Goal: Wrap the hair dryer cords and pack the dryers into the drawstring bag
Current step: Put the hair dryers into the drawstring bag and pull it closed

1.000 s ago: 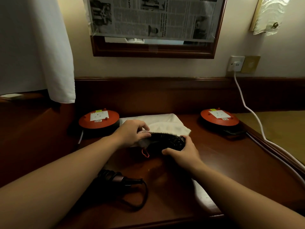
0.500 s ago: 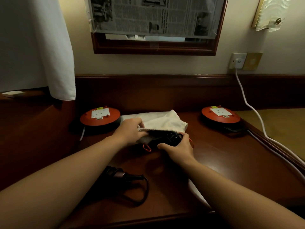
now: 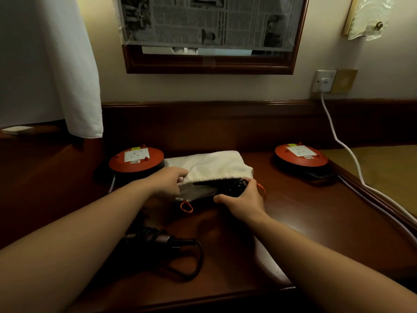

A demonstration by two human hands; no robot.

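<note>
One dryer is sliding deeper into the white bag near the desk's back edge. Left hand is holding the bag open, right hand is pushing. Second dryer is waiting near the front edge.

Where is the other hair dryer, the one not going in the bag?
The second hair dryer lies on the desk near its front edge, under the left forearm, nearer the person than the white bag.
</note>
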